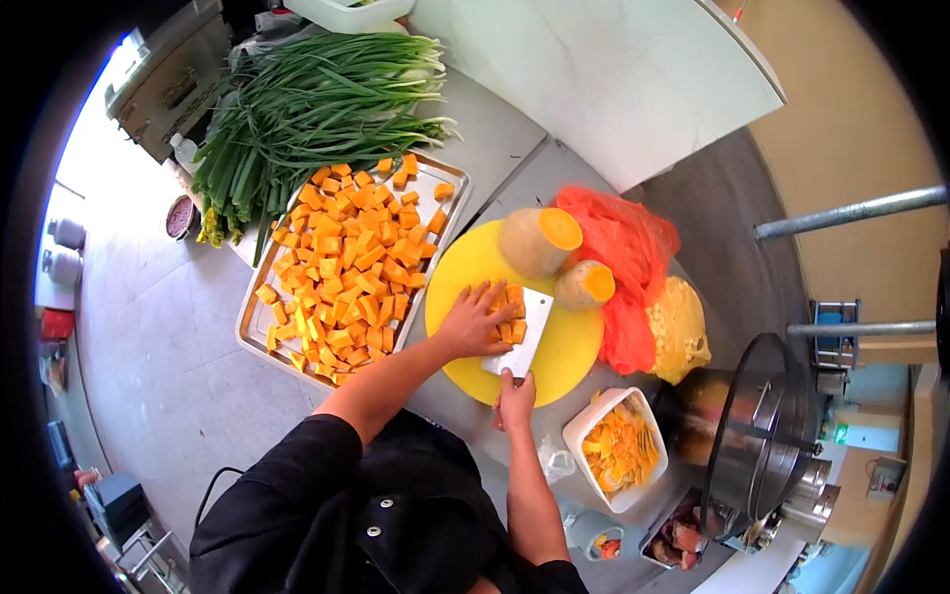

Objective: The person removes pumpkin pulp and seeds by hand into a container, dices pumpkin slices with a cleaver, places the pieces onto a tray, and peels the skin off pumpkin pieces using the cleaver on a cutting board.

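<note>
A cleaver [530, 332] with a broad blade lies flat over the round yellow cutting board [460, 272], several orange squash cubes [516, 331] on its blade. My right hand [515, 400] is closed around its handle. With fingers spread, my left hand [473, 322] rests against the cubes at the blade's left side. Two cut squash pieces, a larger one [531, 245] and a smaller one [584, 286], stand at the board's upper right with orange cut faces. Left of the board, a metal tray [453, 203] holds many orange cubes [346, 267].
Green onions [307, 109] lie behind the tray, partly over its edge. Right of the board are a red plastic bag [628, 267] and a yellow bag [679, 332]. A white container [576, 436] of peelings stands lower right, near a large pot [757, 426].
</note>
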Demonstrator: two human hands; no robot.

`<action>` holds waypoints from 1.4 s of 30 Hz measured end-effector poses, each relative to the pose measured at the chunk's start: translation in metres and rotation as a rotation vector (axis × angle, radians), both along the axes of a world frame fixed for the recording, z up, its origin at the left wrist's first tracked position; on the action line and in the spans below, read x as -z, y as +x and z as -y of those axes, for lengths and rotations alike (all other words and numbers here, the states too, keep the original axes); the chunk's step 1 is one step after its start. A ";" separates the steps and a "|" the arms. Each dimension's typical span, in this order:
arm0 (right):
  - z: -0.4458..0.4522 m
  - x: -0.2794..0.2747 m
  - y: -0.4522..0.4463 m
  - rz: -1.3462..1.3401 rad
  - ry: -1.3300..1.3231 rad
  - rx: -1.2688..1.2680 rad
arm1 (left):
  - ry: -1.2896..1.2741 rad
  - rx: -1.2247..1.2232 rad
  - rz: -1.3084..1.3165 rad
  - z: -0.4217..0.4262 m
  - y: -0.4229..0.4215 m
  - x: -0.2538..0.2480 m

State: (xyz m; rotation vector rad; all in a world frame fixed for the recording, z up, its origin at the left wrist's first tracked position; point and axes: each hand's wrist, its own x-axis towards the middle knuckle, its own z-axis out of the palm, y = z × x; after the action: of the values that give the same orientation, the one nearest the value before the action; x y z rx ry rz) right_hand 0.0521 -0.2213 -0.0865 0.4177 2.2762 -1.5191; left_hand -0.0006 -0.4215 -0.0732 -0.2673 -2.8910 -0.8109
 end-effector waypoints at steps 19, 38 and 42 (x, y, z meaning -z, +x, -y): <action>0.125 -0.083 -0.039 -0.527 0.220 -0.404 | -0.110 -0.733 -0.318 0.225 -0.001 -0.012; -0.088 -0.077 0.086 -0.006 -0.095 0.177 | -0.161 0.140 0.168 -0.127 -0.189 -0.078; -0.102 -0.100 0.073 -0.022 0.065 0.117 | -0.184 0.176 0.303 -0.120 -0.165 -0.087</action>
State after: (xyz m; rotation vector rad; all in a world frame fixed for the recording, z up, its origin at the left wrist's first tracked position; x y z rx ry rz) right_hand 0.1246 -0.1198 0.0139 0.5633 2.3608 -1.5145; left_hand -0.1652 -0.3014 0.0141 -0.4608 -3.2715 -0.6592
